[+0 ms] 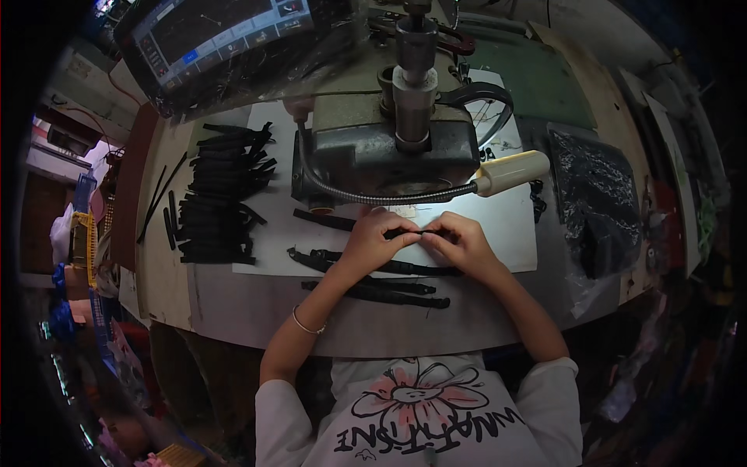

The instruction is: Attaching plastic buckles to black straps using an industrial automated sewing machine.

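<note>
At the middle of the work table, under the machine head, my left hand (373,241) and my right hand (461,240) meet, fingertips pinched together. Between them shows a small piece of a black fabric strip (422,232); most of it is hidden by the fingers. Another length of black strip (320,220) runs in behind my left hand, and I cannot tell if it is the same one. Nearer me, a long black strip (405,268) passes below both hands. Two shorter black strips (389,294) lie at the near side, beside my left forearm.
A sewing-type machine (389,148) with a lit lamp on a flexible neck (510,173) stands just beyond my hands. Several black strips are stacked in a pile (222,194) at the left. A clear plastic bag (595,202) with black contents lies right. A screen (226,39) stands far left.
</note>
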### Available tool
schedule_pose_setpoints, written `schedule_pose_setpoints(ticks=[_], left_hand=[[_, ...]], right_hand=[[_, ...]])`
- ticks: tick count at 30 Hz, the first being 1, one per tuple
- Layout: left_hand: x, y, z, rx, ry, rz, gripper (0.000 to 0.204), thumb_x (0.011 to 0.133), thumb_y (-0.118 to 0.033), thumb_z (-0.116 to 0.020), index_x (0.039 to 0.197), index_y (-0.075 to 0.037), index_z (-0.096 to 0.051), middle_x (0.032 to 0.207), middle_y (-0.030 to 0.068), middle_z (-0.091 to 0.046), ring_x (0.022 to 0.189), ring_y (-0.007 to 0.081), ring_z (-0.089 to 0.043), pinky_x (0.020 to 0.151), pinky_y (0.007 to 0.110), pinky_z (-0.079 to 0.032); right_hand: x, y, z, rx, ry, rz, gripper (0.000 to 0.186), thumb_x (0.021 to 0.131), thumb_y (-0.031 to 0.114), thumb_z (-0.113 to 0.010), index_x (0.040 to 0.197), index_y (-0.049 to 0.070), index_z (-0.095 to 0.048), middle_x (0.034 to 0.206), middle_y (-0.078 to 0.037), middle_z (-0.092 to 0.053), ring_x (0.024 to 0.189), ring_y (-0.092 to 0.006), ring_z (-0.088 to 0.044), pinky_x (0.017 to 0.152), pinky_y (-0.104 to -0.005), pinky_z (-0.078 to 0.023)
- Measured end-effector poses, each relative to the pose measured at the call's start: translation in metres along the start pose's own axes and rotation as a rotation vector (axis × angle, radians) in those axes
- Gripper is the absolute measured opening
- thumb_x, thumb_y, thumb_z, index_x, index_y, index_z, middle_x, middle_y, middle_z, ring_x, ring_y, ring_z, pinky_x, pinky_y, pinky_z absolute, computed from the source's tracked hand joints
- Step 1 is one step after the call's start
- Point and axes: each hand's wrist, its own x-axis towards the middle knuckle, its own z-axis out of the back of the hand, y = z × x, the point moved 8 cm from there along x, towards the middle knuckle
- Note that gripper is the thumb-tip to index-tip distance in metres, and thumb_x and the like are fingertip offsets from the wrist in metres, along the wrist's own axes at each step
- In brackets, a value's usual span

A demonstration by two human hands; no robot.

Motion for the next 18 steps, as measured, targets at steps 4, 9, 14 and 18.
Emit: schedule_pose_setpoints(ticks=[4,9,14,18], left_hand=[[-0.003,-0.021,0.025,0.255,-0.274,-0.306,0.02,0.072,-0.014,-0.069,0.091,-0.011,-0.061,0.083,0.0026,-0.062,0.078,0.0203,-0.058,0.071,0.032,-0.046],[-0.006,-0.021,0.024,0.653,-0.339,-0.488,0.015,0.073,-0.011,-0.066,0.085,-0.01,-0.056,0.075,0.0018,-0.058,0.065,0.0153,-0.059,0.059,0.027,-0.048],[-0.006,-0.013,0.024,0.647,-0.251,-0.506,0.018,0.074,-0.006,-0.059,0.091,-0.008,-0.056,0.081,0.0043,-0.059,0.077,0.0209,-0.06,0.067,0.028,-0.05],[0.0,-0.009,0.02,0.749,-0.214,-0.558,0.017,0.071,-0.005,-0.055,0.087,-0.01,-0.052,0.077,0.003,-0.057,0.08,0.0204,-0.06,0.066,0.028,-0.051]], right_hand=[[0.023,-0.023,-0.002,0.288,-0.006,-0.349,0.01,0.078,0.008,-0.063,0.08,-0.002,-0.062,0.062,-0.001,-0.056,0.055,-0.0039,-0.047,0.049,-0.0199,-0.037],[0.054,-0.028,0.003,0.231,-0.115,-0.407,0.02,0.073,-0.001,-0.066,0.061,0.002,-0.05,0.054,-0.003,-0.054,0.047,-0.0082,-0.049,0.044,-0.0248,-0.037],[0.065,-0.038,0.0,0.167,-0.109,-0.446,0.018,0.07,-0.002,-0.067,0.061,0.002,-0.052,0.058,-0.007,-0.059,0.051,-0.0126,-0.056,0.048,-0.0277,-0.043],[0.073,-0.063,0.002,-0.005,-0.084,-0.402,0.018,0.067,0.008,-0.07,0.058,0.001,-0.057,0.059,-0.009,-0.062,0.053,-0.0158,-0.059,0.055,-0.0295,-0.045]])
